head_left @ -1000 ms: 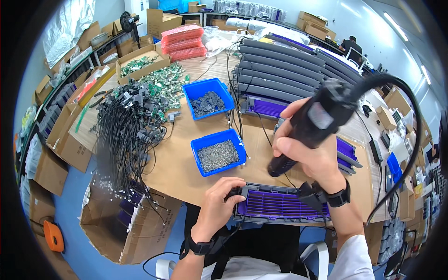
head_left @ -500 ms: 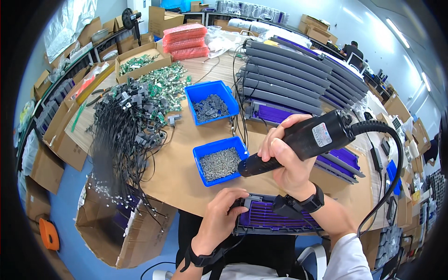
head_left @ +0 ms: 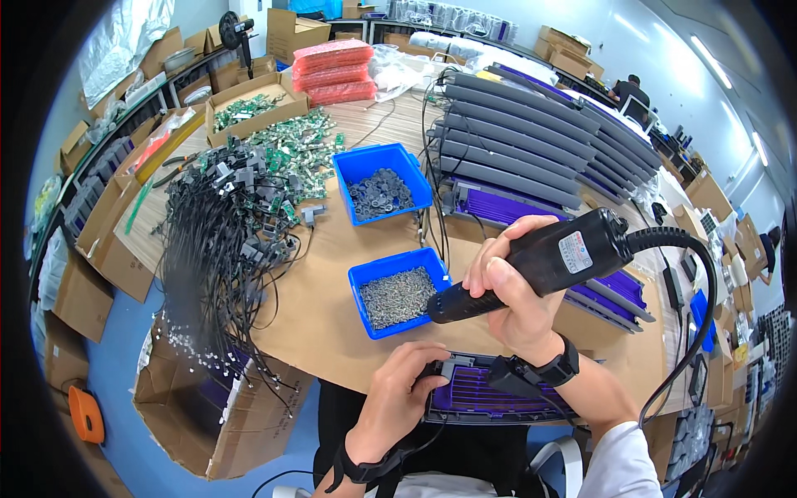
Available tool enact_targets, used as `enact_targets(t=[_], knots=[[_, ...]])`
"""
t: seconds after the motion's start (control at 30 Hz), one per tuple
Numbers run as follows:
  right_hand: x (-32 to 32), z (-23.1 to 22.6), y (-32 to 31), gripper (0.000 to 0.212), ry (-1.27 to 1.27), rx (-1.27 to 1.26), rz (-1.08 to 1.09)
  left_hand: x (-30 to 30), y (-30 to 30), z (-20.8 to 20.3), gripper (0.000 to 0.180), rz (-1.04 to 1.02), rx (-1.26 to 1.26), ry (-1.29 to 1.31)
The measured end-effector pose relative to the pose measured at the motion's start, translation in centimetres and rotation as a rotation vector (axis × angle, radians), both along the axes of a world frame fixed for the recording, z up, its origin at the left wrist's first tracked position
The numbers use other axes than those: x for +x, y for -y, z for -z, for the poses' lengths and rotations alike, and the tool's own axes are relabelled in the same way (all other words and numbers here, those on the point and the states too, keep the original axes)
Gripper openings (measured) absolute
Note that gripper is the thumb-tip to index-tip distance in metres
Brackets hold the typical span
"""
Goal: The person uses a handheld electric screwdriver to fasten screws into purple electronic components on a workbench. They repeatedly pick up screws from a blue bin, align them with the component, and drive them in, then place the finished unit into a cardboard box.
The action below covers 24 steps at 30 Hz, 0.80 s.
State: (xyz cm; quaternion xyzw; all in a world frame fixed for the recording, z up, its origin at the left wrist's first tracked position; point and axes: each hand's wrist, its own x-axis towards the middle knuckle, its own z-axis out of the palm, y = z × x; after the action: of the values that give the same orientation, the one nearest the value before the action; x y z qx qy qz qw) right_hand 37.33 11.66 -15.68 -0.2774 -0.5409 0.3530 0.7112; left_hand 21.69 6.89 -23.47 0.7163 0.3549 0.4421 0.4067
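Your left hand (head_left: pixel 403 383) grips the left end of one purple-and-grey slatted panel (head_left: pixel 470 393), long axis left-to-right at the table's (head_left: pixel 320 336) near edge, while your right hand (head_left: pixel 523 300) clasps one black corded driver (head_left: pixel 540 264), nose leftward beside the blue screw tray (head_left: pixel 390 332).

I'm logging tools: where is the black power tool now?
In the head view, the black power tool is right of centre, in the right hand, its tip by the blue bin of small metal parts.

The left hand (head_left: pixel 402 387) and black wrist box (head_left: pixel 507 375) hide parts of the purple panel (head_left: pixel 470 390)
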Motion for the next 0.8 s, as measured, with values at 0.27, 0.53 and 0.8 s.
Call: enact_targets(t=[0.27,0.53,0.8], knots=[[0.1,0.2,0.0,0.035,0.023,-0.022,0.015,0.0,0.0,-0.2,0.032,0.002,0.013,-0.003],[0.4,-0.5,0.0,0.036,-0.112,0.091,-0.029,0.0,-0.1,0.1,0.046,0.009,-0.009,0.016],[0.6,-0.8,0.2,0.037,-0.096,0.088,-0.015,0.1,0.0,-0.6,0.067,-0.016,-0.075,0.025]])
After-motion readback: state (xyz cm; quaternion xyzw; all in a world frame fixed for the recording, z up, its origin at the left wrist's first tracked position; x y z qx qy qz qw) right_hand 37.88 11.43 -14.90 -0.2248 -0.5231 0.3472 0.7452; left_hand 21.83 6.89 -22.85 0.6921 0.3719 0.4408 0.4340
